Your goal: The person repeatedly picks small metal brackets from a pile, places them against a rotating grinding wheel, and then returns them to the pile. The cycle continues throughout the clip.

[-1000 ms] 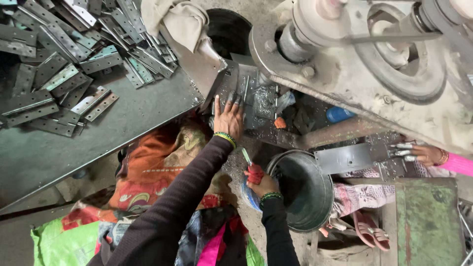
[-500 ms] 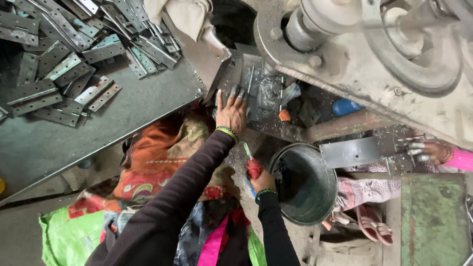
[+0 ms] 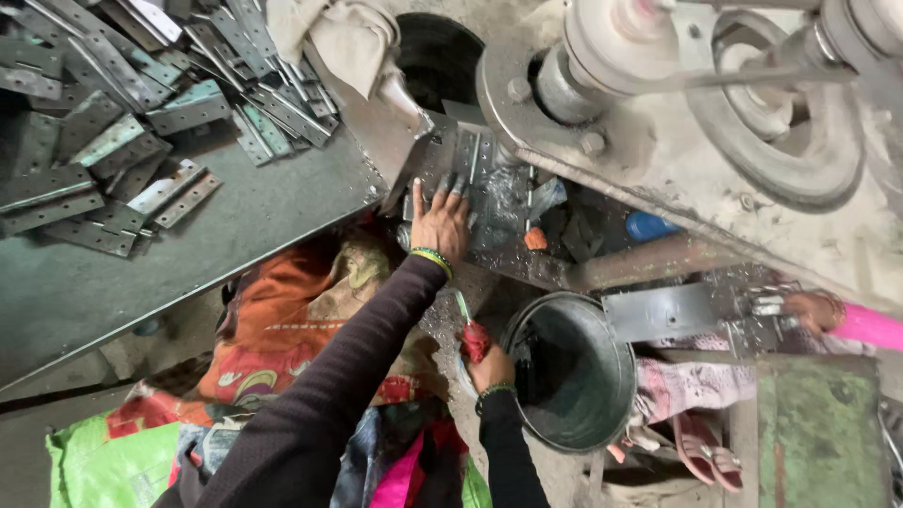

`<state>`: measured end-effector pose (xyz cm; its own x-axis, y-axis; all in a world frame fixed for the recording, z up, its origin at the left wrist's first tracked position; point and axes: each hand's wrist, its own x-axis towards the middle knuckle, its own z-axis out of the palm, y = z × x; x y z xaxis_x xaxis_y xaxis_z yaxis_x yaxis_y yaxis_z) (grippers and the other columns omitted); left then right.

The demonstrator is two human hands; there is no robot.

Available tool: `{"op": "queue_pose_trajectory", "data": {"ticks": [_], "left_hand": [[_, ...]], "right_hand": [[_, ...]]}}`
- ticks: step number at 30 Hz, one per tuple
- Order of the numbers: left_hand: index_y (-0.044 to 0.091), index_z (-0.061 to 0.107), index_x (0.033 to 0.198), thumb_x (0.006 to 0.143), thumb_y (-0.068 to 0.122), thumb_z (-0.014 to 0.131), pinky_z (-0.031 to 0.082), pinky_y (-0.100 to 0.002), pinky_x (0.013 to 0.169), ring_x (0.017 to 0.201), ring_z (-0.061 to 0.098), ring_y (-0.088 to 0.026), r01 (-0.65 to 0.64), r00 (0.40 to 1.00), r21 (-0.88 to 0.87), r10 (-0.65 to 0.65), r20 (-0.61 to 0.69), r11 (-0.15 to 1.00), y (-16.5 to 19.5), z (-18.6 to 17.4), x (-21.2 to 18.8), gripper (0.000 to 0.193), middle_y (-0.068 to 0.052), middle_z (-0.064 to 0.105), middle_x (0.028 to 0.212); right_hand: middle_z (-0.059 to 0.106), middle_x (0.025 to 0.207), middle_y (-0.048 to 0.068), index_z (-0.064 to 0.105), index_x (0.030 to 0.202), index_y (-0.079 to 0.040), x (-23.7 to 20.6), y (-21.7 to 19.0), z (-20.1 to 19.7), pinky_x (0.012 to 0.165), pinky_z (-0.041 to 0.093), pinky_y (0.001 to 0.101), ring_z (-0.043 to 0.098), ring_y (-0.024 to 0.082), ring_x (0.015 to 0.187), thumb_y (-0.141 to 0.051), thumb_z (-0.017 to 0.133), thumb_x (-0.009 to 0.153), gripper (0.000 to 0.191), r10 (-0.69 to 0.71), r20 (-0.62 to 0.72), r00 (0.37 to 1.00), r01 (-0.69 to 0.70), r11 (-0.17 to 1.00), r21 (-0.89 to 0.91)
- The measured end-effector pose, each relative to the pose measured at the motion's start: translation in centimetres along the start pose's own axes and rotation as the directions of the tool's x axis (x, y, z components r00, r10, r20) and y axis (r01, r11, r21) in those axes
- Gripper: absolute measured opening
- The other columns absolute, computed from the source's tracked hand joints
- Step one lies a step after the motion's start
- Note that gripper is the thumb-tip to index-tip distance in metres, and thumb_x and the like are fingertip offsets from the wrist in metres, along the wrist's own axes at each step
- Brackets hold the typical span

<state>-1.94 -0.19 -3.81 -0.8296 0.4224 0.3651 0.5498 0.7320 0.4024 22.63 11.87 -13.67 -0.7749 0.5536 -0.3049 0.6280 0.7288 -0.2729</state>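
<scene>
Grey sheet-metal worktop (image 3: 216,235) at far left carries a loose heap of flat grey metal hinge plates (image 3: 141,113); these lie well apart from either hand. Compared with the view a second ago, the left hand (image 3: 440,221) has shifted little; it remains pressed flat on the perforated grey metal plate (image 3: 470,165) at the machine bed, fingers (image 3: 419,193) spread and extended, gripping nothing; the judgement is that the plate is being steadied or positioned, not lifted. The plate lies just below the large grey press flywheel (image 3: 781,132), dull, scuffed and strewn with swarf. The right hand (image 3: 489,367) sits lower, closed around a small red-handled tool (image 3: 473,339), beside the round grey metal bucket (image 3: 574,372); the tool's working end cannot be made out. At far right, another person's hand in a pink sleeve (image 3: 814,310) rests on a second flat plate.
</scene>
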Motion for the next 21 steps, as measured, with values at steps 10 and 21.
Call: {"op": "queue_pose_trajectory", "data": {"ticks": [10,21], "left_hand": [[0.010,0.053,0.148,0.095,0.026,0.051,0.002,-0.072,0.120,0.151,0.029,-0.028,-0.067,0.986,0.093,0.052,0.161,0.993,-0.9,0.7,1.9,0.055,-0.010,0.046,0.152],[0.021,0.056,0.148,0.095,0.026,0.051,0.014,-0.062,0.126,0.150,0.036,-0.026,-0.334,0.941,-0.004,0.334,0.047,0.943,-8.3,-3.2,-8.8,0.054,-0.004,0.049,0.157]], "right_hand": [[0.077,0.115,0.003,0.075,0.120,-0.029,-1.6,-1.7,-7.8,0.087,0.056,0.0403,0.072,0.029,0.105,-0.035,0.076,0.073,0.047,-0.280,0.111,0.954,0.245,0.936,0.252],[0.074,0.100,0.023,0.068,0.116,-0.011,1.4,1.2,0.0,0.083,0.056,0.0517,0.070,0.044,0.097,-0.037,0.085,0.065,0.060,-0.182,-0.066,0.981,0.188,0.977,0.101]]}}
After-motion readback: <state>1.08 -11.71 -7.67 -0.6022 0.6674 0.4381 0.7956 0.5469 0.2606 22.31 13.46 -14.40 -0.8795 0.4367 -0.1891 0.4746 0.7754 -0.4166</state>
